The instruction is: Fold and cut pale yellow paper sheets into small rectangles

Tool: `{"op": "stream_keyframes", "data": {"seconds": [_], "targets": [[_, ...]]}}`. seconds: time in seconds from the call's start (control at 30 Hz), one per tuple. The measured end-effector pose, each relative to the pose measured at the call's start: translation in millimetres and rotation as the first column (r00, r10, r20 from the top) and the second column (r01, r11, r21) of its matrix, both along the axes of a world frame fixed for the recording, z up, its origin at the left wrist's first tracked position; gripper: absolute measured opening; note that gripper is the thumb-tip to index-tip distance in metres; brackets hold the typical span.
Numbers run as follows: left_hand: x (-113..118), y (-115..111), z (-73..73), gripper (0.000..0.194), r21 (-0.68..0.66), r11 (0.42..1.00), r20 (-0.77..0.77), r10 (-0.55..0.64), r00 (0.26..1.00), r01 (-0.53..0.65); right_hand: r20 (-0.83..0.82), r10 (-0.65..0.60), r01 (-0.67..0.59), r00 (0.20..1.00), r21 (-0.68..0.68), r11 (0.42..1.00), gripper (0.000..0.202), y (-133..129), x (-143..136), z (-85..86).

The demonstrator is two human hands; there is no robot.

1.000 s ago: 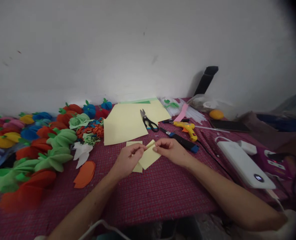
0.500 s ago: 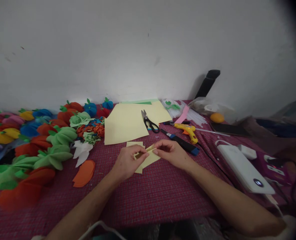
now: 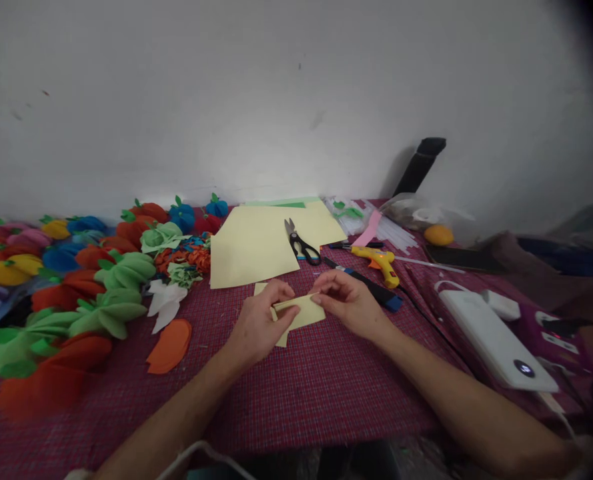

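Between thumb and fingers, my left hand [image 3: 262,321] pinches the left end of a pale yellow folded sheet [image 3: 303,313]. On its right end, my right hand [image 3: 350,305] pinches the upper edge with thumb and fingertips. Along the top, the sheet shows a narrow fold. Under it, partly covered by my left hand, lies another small pale yellow piece [image 3: 282,340] on the cloth. Beyond my hands, black-handled scissors [image 3: 302,245] rest on the edge of a large pale yellow sheet [image 3: 251,243]. A dark cutter [image 3: 371,288] lies just past my right hand.
Colourful petal-shaped felt pieces [image 3: 111,310] crowd the left side, near orange cut-outs [image 3: 170,347] and a white scrap [image 3: 166,301]. At the right are a yellow glue gun [image 3: 383,263], clear sticks [image 3: 393,233], a white power bank [image 3: 496,340] and a purple power strip [image 3: 551,337]. A wall stands behind.
The folded sheet has turned a little, so its narrow top fold and front face show more. My fingers have shifted slightly along its upper edge.
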State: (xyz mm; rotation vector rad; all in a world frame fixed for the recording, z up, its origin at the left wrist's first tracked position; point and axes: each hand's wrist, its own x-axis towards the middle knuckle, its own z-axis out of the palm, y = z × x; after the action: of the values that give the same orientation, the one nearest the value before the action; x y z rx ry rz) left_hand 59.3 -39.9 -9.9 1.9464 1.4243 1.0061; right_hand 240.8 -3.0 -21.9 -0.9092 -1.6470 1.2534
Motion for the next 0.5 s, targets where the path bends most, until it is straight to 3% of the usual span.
{"op": "stream_keyframes", "data": {"seconds": [0.13, 0.3, 0.5], "targets": [[-0.7, 0.0, 0.2, 0.018, -0.031, 0.999, -0.004, 0.017, 1.000, -0.017, 0.027, 0.036, -0.036, 0.999, -0.009, 0.999, 0.023, -0.9, 0.9, 0.5], [-1.8, 0.4, 0.8, 0.019, -0.034, 0.997, -0.055, -0.075, 0.996, 0.073, 0.211, 0.060, -0.078, 0.976, 0.079, 0.994, 0.012, -1.8, 1.6, 2.2], [-0.9, -0.6, 2.7, 0.025, -0.045, 0.985, -0.100, -0.168, 0.981, 0.164, 0.256, 0.036, -0.069, 0.966, 0.123, 0.990, 0.013, -5.1, -0.9, 4.2]]}}
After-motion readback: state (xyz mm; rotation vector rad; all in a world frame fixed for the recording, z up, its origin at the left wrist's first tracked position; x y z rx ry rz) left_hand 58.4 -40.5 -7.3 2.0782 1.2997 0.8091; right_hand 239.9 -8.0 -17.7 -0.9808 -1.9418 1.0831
